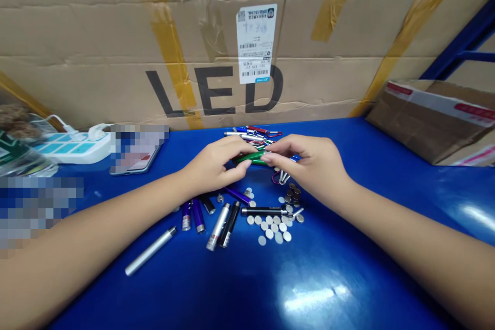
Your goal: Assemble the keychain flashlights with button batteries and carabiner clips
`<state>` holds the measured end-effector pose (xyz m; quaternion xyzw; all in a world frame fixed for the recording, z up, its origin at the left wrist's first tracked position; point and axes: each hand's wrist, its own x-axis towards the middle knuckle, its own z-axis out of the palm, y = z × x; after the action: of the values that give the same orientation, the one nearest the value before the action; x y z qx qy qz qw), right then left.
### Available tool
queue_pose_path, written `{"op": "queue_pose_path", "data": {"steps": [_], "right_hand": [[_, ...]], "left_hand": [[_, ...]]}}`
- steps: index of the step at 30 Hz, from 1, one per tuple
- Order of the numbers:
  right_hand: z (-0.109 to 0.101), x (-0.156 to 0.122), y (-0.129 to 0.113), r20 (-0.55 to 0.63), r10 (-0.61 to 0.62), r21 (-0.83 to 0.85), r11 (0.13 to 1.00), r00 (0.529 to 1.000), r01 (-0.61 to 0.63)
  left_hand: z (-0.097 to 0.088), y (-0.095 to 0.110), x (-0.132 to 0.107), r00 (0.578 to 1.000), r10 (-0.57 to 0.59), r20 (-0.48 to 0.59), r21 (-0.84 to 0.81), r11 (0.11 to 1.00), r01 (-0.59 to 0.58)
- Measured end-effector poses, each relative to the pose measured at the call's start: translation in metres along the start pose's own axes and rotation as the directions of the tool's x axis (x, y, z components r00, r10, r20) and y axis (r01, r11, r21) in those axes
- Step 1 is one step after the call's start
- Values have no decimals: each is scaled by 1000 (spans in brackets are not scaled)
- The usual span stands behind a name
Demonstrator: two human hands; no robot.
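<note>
A slim green metal penlight (253, 158) lies level between my two hands above the table. My left hand (216, 162) is closed around its left part, thumb below and fingers above. The fingertips of my right hand (309, 160) pinch its right end, where a small silvery part shows; its exact shape I cannot make out. Just behind the hands is a pile of penlights (247, 136) in silver, blue and red, some with carabiner clips. In front lie a black penlight (265, 211), a silver one (218, 227), several purple and black ones, and scattered button cells (274, 227).
A single silver tube (150, 251) lies apart at the front left. A power strip (77, 145) and a phone (145, 152) sit at the back left. A large taped carton (216, 36) stands along the table's back. At right is a smaller cardboard box (433, 118).
</note>
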<state>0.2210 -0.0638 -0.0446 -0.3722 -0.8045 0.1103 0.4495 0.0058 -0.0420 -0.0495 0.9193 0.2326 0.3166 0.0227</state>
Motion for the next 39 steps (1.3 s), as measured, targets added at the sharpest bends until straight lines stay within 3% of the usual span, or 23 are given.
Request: {"op": "queue_pose_path", "data": {"steps": [7,15,20,25,32,35,39], "right_hand": [[-2,3,-2,104,6,-18,1000,995,-4],[-8,5,-4,185,9,-217,976,983,32],[-7,5,-6,254,24,-245,969,967,40],[-8,5,-1,300,-76,-359,915,951,187],[-9,2,5,364,-215,-472,797,906,378],[-10,2,2,353,-206,-461,811,913,361],[-9,1,-3,329,-107,-380,895,938,235]], "left_hand": [[1,-3,0,997,-80,-14,-10,997,80],[2,-2,0,999,-47,0,18,999,47],[3,-3,-1,996,-82,40,6,997,82],[3,-4,-3,984,-136,119,-31,990,141],[1,-3,-3,986,-102,135,-56,992,111],[0,-3,-3,991,-71,113,-20,997,74],[0,-4,-4,999,-6,53,38,999,4]]}}
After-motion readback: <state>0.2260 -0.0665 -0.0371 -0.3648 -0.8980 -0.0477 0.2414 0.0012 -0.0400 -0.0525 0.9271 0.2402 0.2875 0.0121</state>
